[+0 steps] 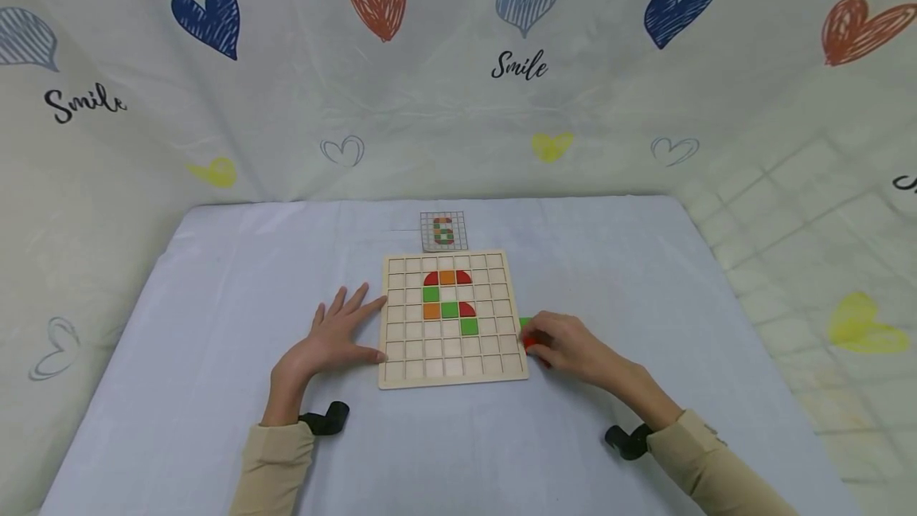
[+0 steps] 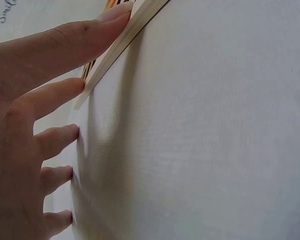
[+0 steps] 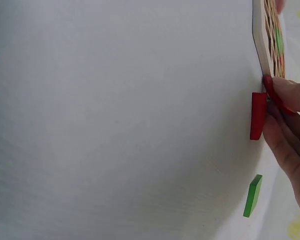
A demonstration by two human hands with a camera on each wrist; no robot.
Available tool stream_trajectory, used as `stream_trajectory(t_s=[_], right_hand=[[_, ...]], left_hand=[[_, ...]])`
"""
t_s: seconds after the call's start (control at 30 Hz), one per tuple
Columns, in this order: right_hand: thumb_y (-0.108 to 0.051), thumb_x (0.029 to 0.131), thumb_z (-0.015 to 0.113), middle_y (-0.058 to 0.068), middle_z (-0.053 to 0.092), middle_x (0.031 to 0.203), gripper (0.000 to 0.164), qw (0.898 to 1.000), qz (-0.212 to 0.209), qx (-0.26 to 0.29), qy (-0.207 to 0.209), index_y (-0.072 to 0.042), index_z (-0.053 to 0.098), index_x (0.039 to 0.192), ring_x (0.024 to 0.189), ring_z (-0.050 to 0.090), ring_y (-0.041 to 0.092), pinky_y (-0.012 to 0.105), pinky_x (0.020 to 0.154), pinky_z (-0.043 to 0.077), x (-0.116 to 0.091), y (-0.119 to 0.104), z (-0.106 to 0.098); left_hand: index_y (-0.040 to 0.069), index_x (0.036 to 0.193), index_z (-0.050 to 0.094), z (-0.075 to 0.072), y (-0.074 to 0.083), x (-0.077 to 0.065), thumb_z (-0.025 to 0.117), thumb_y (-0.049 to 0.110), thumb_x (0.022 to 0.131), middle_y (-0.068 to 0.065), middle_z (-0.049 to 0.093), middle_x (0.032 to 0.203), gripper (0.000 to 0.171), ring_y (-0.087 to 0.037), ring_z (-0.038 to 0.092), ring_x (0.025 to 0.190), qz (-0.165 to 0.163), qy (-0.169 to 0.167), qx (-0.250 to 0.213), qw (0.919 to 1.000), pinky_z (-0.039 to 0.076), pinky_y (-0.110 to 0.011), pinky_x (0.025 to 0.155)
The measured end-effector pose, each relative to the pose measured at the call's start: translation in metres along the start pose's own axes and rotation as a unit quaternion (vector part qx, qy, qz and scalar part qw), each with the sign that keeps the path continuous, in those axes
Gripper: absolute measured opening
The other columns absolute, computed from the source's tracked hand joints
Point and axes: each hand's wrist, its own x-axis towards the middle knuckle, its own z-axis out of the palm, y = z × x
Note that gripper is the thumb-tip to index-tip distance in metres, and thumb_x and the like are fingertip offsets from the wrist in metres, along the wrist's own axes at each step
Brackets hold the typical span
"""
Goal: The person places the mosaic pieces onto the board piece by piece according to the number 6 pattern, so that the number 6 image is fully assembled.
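Note:
A wooden grid board [image 1: 433, 361] lies on the table, with red quarter-round, orange and green square tiles set in some of its cells. My left hand [image 1: 329, 338] is spread at the board's left side; its thumb and index finger touch the edge, and the other fingertips rest on the cloth. At the right edge, my right hand [image 1: 573, 345] pinches a red tile [image 3: 273, 92] between thumb and fingers, close against the board. Beside those fingers is another red tile [image 3: 258, 117]. A green tile [image 3: 253, 196] lies a little apart from it on the cloth.
Behind the board lies a small pattern card [image 1: 444, 231] with a coloured grid picture. White cloth covers the table [image 1: 251, 277]. A curtain [image 1: 444, 94] printed with hearts hangs at the back. Each wrist carries a black camera [image 1: 333, 418].

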Motion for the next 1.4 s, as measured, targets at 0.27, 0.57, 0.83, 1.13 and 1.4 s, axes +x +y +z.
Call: stream_trajectory(t_s=[0.27, 0.57, 0.83, 1.13, 1.4], right_hand=[[0.000, 0.087, 0.080, -0.001, 0.072, 0.097, 0.017, 0.999, -0.008, 0.009, 0.045, -0.007, 0.077, 0.102, 0.084, 0.063, 0.009, 0.024, 0.076, 0.060, 0.004, -0.003, -0.001], [0.002, 0.084, 0.081, -0.001, 0.074, 0.101, 0.021, 0.995, 0.000, 0.079, 0.055, -0.007, 0.078, 0.103, 0.091, 0.069, 0.013, 0.027, 0.081, 0.062, 0.012, -0.010, 0.001], [-0.002, 0.087, 0.080, -0.001, 0.077, 0.100, 0.017, 0.993, 0.009, 0.113, 0.041, -0.007, 0.078, 0.103, 0.090, 0.070, 0.011, 0.027, 0.082, 0.062, 0.023, -0.019, 0.007], [-0.007, 0.091, 0.077, 0.000, 0.077, 0.101, 0.016, 0.986, 0.055, 0.157, 0.011, -0.007, 0.079, 0.106, 0.092, 0.071, 0.012, 0.022, 0.082, 0.060, 0.035, -0.031, 0.019], [-0.008, 0.089, 0.079, -0.002, 0.077, 0.095, 0.011, 0.989, 0.080, 0.126, 0.023, -0.009, 0.080, 0.100, 0.085, 0.068, 0.010, 0.021, 0.079, 0.059, 0.045, -0.041, 0.030]], left_hand=[[0.019, 0.161, 0.037, 0.000, 0.000, -0.001, 0.085, 0.040, 0.081, -0.017, 0.012, 0.173, 0.095, -0.048, -0.005, 0.158, 0.001, 0.000, 0.002, 1.0000, -0.005, -0.074, 0.120], [0.018, 0.161, 0.037, -0.001, 0.000, -0.002, 0.085, 0.039, 0.082, -0.017, 0.013, 0.173, 0.095, -0.048, -0.005, 0.158, 0.006, 0.001, -0.002, 1.0000, -0.005, -0.074, 0.120], [0.018, 0.161, 0.037, -0.001, 0.000, -0.001, 0.085, 0.040, 0.082, -0.017, 0.012, 0.173, 0.095, -0.048, -0.005, 0.158, 0.003, 0.000, -0.002, 1.0000, -0.005, -0.074, 0.120], [0.018, 0.161, 0.037, -0.003, 0.003, -0.001, 0.084, 0.039, 0.083, -0.017, 0.011, 0.173, 0.094, -0.048, -0.006, 0.158, -0.001, -0.002, -0.004, 1.0000, -0.006, -0.073, 0.120], [0.017, 0.161, 0.037, -0.003, 0.003, -0.002, 0.085, 0.039, 0.082, -0.018, 0.012, 0.173, 0.095, -0.048, -0.006, 0.158, 0.002, -0.002, -0.009, 1.0000, -0.007, -0.074, 0.120]])
